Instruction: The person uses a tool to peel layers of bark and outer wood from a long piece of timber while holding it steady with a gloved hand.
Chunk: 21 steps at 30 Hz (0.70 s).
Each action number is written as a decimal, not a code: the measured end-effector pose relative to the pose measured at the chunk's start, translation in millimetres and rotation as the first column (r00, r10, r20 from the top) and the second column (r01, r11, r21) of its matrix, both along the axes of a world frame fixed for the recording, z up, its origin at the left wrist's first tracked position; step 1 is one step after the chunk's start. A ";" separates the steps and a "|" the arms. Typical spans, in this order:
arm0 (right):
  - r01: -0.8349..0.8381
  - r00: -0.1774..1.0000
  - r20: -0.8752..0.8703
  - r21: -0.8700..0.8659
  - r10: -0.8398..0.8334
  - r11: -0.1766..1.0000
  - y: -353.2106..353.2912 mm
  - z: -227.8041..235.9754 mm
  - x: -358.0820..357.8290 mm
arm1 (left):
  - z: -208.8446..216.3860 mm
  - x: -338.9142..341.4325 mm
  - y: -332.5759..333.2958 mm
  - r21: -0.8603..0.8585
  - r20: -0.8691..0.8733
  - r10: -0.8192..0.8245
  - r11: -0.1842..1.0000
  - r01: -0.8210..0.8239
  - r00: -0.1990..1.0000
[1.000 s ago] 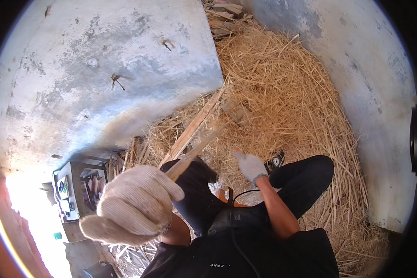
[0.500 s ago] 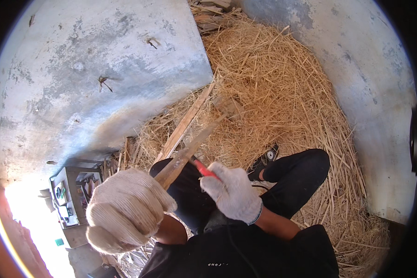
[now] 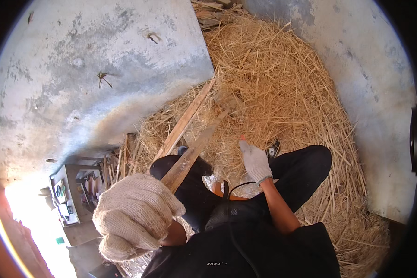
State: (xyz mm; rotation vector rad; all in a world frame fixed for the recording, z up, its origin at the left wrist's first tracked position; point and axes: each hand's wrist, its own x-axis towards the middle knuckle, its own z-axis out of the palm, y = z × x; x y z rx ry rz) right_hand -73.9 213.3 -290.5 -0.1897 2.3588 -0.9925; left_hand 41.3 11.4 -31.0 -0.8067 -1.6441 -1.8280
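My left hand [image 3: 136, 215], in a beige knitted work glove, is closed around the near end of a thin, worn wooden strip [image 3: 190, 157]. The strip slants away from me over my left leg, its far end against the straw. My right hand [image 3: 255, 162], in a pale knitted glove, is apart from the strip, to its right and above the straw. A bit of the red handle [image 3: 242, 137] shows at its fingers; the rest of that handled tool is hidden by the hand or too small to make out.
A second wooden strip [image 3: 186, 121] lies left of the held one. Straw and shavings [image 3: 282, 83] cover the floor. A stained wall [image 3: 125, 51] rises at left, another wall [image 3: 380, 92] at right. A shelf unit [image 3: 76, 194] with odds and ends stands at far left.
My right hand has moved away from the wooden strip, forward and to the right, with the red-handled tool. My left hand has shifted slightly, still gripping the strip.
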 end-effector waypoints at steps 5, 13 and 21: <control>-0.013 0.997 -0.073 -0.435 -0.021 0.900 -16.4 95.3 29.3 | 6.0 4.9 2.5 0.116 0.062 0.002 0.993 -0.009 0.998; -0.340 0.930 -0.326 -0.588 0.170 0.734 -40.8 154.8 63.4 | 1.4 -0.1 9.2 0.174 -0.025 0.148 0.974 -0.141 0.989; -0.081 0.989 -0.137 -0.147 0.061 0.986 -7.4 -17.7 -8.0 | 2.1 -7.3 21.3 0.333 -0.055 0.374 0.881 -0.336 0.926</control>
